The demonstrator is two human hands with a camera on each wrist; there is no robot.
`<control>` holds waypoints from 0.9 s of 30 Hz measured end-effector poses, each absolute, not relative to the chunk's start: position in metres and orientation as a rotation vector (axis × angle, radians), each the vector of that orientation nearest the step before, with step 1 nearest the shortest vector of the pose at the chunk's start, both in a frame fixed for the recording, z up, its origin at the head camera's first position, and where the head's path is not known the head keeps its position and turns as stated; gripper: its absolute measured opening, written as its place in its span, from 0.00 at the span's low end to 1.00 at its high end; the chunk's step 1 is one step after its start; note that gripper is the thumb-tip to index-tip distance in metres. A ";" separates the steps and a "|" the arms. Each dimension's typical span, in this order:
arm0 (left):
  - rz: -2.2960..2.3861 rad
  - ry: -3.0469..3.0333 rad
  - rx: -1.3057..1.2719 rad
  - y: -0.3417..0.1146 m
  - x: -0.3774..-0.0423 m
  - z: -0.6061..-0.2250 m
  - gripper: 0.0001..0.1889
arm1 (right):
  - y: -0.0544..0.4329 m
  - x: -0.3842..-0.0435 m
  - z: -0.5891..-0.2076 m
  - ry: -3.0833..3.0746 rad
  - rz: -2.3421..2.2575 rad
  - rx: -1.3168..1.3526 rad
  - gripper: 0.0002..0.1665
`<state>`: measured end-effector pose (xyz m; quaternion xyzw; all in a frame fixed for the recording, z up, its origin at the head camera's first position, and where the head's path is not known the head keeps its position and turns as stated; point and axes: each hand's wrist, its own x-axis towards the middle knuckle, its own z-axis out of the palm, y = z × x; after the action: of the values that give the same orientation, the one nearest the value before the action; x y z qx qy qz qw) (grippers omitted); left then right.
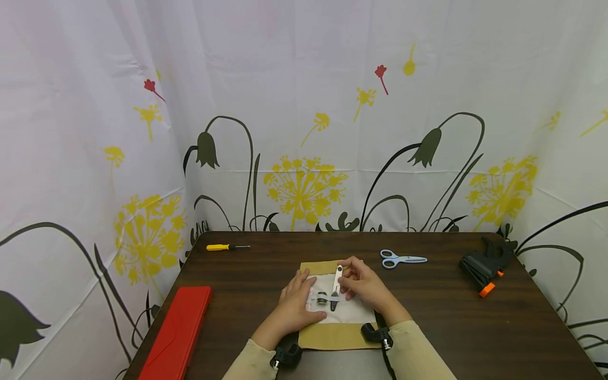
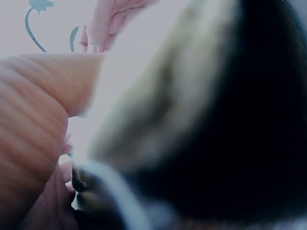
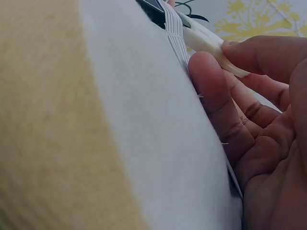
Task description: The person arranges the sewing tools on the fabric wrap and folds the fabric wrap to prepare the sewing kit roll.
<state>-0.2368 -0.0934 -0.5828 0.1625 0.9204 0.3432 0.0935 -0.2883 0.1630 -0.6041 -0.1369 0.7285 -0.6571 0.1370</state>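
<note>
A beige-bordered cloth piece (image 1: 339,336) with a white middle lies open in front of me. Across it runs a white elastic band (image 3: 176,33). Beneath the band sit a small dark green spool-like item (image 1: 322,298) and a slim white-handled tool (image 1: 336,279) with a dark end. My right hand (image 1: 364,285) pinches the tool's white handle between thumb and fingers, clearly seen in the right wrist view. My left hand (image 1: 296,303) rests on the cloth's left side, fingers extended. The left wrist view is mostly blocked by a blurred dark shape.
A yellow screwdriver (image 1: 223,247) lies at the back left, and a red case (image 1: 178,327) along the left edge. Light blue scissors (image 1: 402,259) and a black tool with orange tips (image 1: 482,266) are on the right. A grey surface (image 1: 334,364) shows below the cloth.
</note>
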 end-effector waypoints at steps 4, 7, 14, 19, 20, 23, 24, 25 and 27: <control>1.031 2.728 0.487 -0.094 -0.237 -0.582 0.51 | 0.162 -0.287 -0.603 2.116 -1.882 -0.413 0.23; 1.032 2.725 0.488 -0.093 -0.236 -0.581 0.51 | 0.162 -0.287 -0.601 2.124 -1.867 -0.423 0.22; 1.029 2.723 0.487 -0.093 -0.236 -0.579 0.51 | 0.161 -0.286 -0.598 2.153 -1.848 -0.451 0.27; 1.030 2.720 0.486 -0.094 -0.235 -0.580 0.51 | 0.161 -0.284 -0.599 2.222 -1.791 -0.479 0.20; 1.030 2.721 0.487 -0.094 -0.235 -0.580 0.51 | 0.161 -0.284 -0.599 2.235 -1.781 -0.474 0.20; 1.024 2.722 0.487 -0.094 -0.235 -0.580 0.51 | 0.160 -0.284 -0.599 2.266 -1.749 -0.467 0.19; 1.024 2.722 0.486 -0.094 -0.235 -0.581 0.51 | 0.160 -0.284 -0.599 2.275 -1.742 -0.469 0.19; 1.023 2.722 0.485 -0.094 -0.235 -0.580 0.51 | 0.160 -0.284 -0.598 2.282 -1.733 -0.468 0.19; 1.020 2.722 0.484 -0.094 -0.235 -0.581 0.51 | 0.159 -0.283 -0.598 2.296 -1.716 -0.471 0.19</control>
<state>-0.2353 -0.0937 -0.5806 0.1634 0.9194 0.3444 0.0972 -0.2835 0.1595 -0.5976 -0.1610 0.7849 -0.5866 0.1179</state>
